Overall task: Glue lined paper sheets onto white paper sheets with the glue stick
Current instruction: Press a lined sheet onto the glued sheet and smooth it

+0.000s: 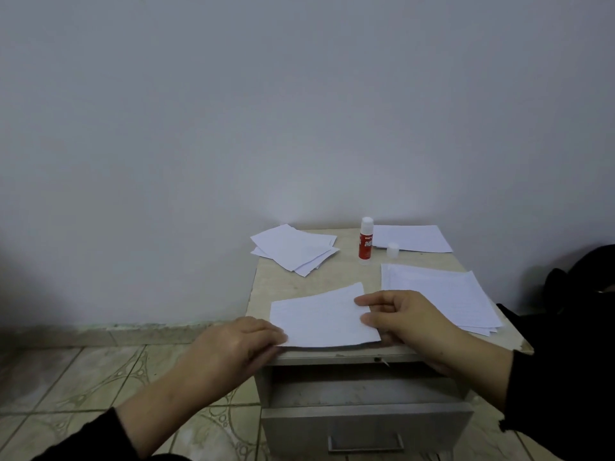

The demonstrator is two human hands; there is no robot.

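A faintly lined sheet of paper (321,319) lies at the front of the small table (346,277), its near edge over the table's rim. My left hand (238,347) pinches its front left corner. My right hand (404,319) pinches its right edge between thumb and fingers. The red glue stick (365,241) stands upright and uncapped at the back middle, its white cap (392,249) just to the right. A stack of lined sheets (439,296) lies at the right. More sheets (412,237) lie at the back right.
A loose pile of several white sheets (294,249) lies at the back left, overhanging the table's edge. The drawer (366,424) under the tabletop stands pulled out. A grey wall is right behind the table. A dark object (579,277) sits at the right. Tiled floor lies at the left.
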